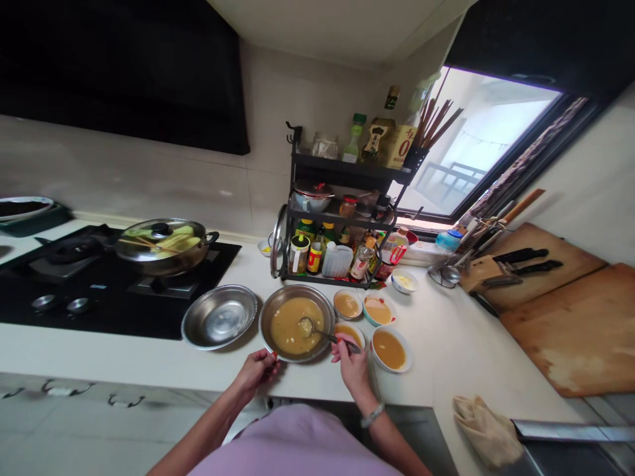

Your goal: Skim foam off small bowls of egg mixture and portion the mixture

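Gripping the bowl [297, 324] rim with my left hand [256, 370], right hand [351, 360] closed on the ladle [322, 332], scoop in yellow liquid, four small bowls [390, 349] beside.

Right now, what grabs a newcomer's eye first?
The wide steel bowl of yellow-brown batter at the counter's front edge: the left hand grips its rim, the right hand holds a metal ladle in it. Four small filled bowls cluster right; a lidded wok sits on the black hob.
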Demonstrator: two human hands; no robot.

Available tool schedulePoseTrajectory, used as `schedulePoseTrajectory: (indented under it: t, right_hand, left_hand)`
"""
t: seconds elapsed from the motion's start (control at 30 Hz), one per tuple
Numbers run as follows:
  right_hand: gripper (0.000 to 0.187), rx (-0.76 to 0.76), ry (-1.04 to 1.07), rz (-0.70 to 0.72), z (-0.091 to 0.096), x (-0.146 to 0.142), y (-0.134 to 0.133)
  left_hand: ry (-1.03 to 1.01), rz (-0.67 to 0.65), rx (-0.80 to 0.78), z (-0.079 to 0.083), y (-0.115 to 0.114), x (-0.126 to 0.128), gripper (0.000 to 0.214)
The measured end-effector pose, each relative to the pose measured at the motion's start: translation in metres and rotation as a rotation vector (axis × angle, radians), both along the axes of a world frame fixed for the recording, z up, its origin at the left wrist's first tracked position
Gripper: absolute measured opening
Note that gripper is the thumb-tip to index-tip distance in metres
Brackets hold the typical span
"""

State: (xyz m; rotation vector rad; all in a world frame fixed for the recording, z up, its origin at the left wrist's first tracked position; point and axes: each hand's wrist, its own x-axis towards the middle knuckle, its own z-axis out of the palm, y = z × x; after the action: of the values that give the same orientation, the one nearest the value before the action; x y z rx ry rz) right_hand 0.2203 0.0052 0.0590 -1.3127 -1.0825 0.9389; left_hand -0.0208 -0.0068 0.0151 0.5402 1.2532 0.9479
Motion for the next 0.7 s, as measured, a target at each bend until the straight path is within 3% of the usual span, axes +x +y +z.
schedulePoseTrajectory:
  t: [0.17, 0.4, 0.53, 0.7]
  right_hand:
    - [0.03, -0.074, 0.202, -0.126, -0.003, 0.007, 0.005]
    - [0.031, -0.013, 0.318, -0.17, 0.026, 0.025, 0.009]
    - [0.031, 0.03, 0.328, -0.232, 0.039, 0.049, 0.016]
    - [0.032, 0.097, 0.242, -0.401, 0.041, 0.08, 0.029]
  left_hand:
    - [0.005, -0.003, -0.007, 0.001, 0.0, 0.0, 0.042]
    - [-0.002, -0.007, -0.011, 0.003, 0.0, 0.001, 0.043]
    - [0.022, 0.0, -0.021, 0.005, 0.0, 0.001, 0.04]
    - [0.012, 0.004, -0.006, 0.006, -0.003, 0.004, 0.043]
